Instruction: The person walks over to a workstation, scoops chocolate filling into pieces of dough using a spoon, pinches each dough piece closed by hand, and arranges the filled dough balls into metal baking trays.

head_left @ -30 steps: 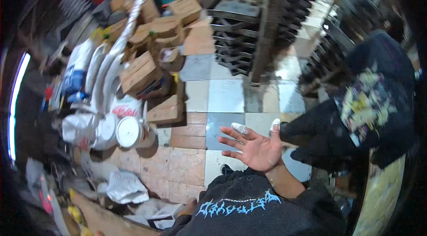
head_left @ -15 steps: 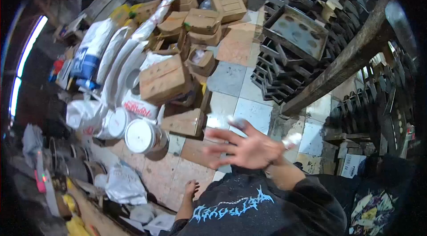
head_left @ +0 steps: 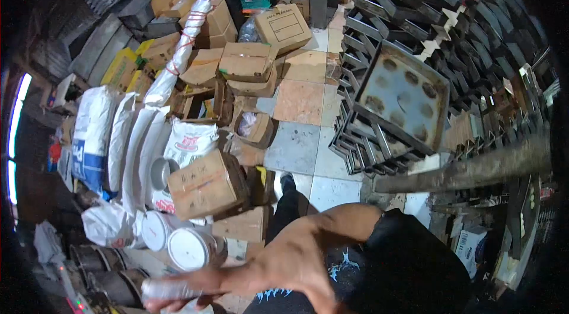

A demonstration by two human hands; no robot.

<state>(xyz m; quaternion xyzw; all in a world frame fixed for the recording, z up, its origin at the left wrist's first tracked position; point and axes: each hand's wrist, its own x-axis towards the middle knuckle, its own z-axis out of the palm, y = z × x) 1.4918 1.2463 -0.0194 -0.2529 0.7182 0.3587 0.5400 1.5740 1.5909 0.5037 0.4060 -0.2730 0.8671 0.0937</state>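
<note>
My right hand (head_left: 278,269) reaches across the lower part of the head view, its forearm coming out of a black sleeve (head_left: 415,260). It is open, palm turned down, fingers stretched to the left and the thumb pointing down toward my body. A white wrapping (head_left: 169,289) covers one outstretched finger. Nothing is visibly held. Behind the fingers stand two white buckets, the nearer with a white lid (head_left: 188,249). My left hand is not in view. A dark trouser leg and shoe (head_left: 287,182) stand on the tiles beyond my forearm.
Cardboard boxes (head_left: 207,183) and white sacks (head_left: 95,136) are piled at the left. On the right, a metal tray (head_left: 403,98) with dark round marks rests on stacked metal pans (head_left: 370,142). A wooden beam (head_left: 474,169) crosses there. Pale floor tiles (head_left: 290,148) run between.
My right hand has swung down and left, turning from palm showing to palm down. My left hand has left the view. A foot has come into view, and boxes and tray appear nearer.
</note>
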